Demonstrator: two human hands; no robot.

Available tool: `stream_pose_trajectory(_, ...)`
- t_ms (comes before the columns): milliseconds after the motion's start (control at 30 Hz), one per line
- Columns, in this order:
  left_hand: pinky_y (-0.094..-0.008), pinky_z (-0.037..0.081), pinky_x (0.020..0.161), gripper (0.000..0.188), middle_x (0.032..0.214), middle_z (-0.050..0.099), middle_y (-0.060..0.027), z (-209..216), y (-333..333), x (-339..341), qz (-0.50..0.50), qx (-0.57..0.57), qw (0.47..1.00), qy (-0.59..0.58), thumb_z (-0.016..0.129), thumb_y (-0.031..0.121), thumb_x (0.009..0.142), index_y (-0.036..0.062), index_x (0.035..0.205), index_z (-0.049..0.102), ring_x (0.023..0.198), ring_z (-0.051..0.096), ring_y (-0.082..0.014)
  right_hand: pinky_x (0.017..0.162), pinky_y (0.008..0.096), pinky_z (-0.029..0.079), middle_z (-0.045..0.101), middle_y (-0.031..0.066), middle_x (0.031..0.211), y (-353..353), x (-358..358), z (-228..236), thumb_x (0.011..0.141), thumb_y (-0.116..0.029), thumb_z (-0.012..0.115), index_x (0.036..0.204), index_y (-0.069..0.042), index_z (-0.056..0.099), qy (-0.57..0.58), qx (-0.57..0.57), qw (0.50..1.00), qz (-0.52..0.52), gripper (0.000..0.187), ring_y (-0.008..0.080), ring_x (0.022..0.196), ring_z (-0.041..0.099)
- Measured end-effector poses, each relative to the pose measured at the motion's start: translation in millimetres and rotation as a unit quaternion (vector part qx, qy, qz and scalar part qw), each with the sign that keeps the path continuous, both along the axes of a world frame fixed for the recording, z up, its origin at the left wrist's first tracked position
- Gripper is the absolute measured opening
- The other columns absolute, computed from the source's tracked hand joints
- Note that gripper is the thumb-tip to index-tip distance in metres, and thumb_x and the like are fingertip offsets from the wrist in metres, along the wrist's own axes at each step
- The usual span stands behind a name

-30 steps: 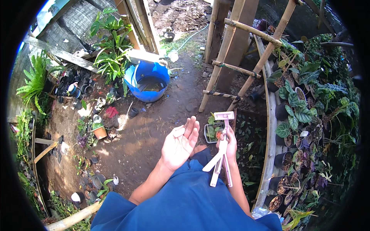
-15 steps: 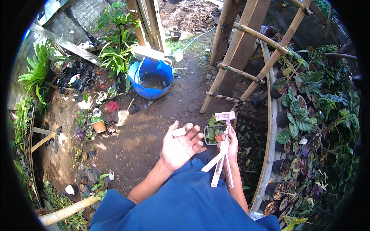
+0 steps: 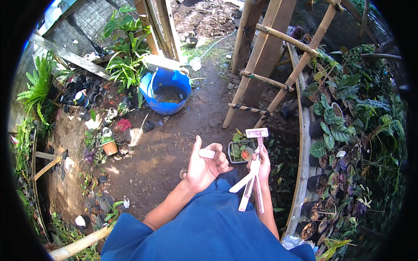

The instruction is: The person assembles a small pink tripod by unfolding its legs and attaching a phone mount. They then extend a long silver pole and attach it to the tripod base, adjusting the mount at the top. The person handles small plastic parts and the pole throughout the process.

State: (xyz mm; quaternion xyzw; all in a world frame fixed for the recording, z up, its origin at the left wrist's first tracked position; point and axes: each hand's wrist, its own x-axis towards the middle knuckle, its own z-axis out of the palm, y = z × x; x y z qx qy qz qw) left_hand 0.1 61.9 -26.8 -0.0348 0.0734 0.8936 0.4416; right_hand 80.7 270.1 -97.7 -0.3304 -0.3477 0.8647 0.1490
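- A pale pink tripod stand was grasped in the right hand, with the fingers wrapped around its upper shaft.
- The stand was held upright in front of the body, its clamp-like head raised above the hand and its three legs spread below, over the blue shirt.
- A small, flat pale piece was held in the left hand; the fingers were half curled and the thumb was pointed up, apart from them (how firmly the piece was gripped could not be told).
- The two hands were kept apart, the left palm being turned toward the right hand.
- Just beyond the right hand, a light-rimmed container could be seen on the ground, filled partly with green leaves and a round, orange-marked item.
- Farther ahead, a blue tub with a jagged rim was seen, with murky liquid contained in it.
- A bamboo ladder was leaned at the right of the path.
- Dark pots were lined up along the right side, and an orange pot was tilted at the left.
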Motion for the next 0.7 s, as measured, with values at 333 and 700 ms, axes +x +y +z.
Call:
stream_pose_trajectory(333,-0.0317,0.050,0.067,0.072,0.065,0.063,-0.0084,9,-4,5,-0.009,-0.143,0.984,0.107,0.020,0.068,0.105,0.0085,0.120,0.058,0.058,0.059,-0.0181,0.042,0.0237,0.046,0.054,0.0007,0.073,-2,5,12,0.107,-0.024,0.046,0.136,-0.009,0.051,-0.001,0.022,1.000,-0.021,0.033,0.0095,0.047,0.051)
stream_pose_trajectory(700,-0.0289,0.043,0.060,0.065,0.060,0.057,-0.0055,9,-4,14,-0.015,-0.177,0.978,0.106,0.024,0.063,0.107,0.0087,0.116,0.058,0.054,0.051,-0.0157,0.035,0.0225,0.042,0.053,-0.0005,0.068,-4,8,49,0.108,-0.029,0.045,0.133,-0.011,0.049,0.036,0.118,0.992,-0.008,0.031,0.0096,0.041,0.051)
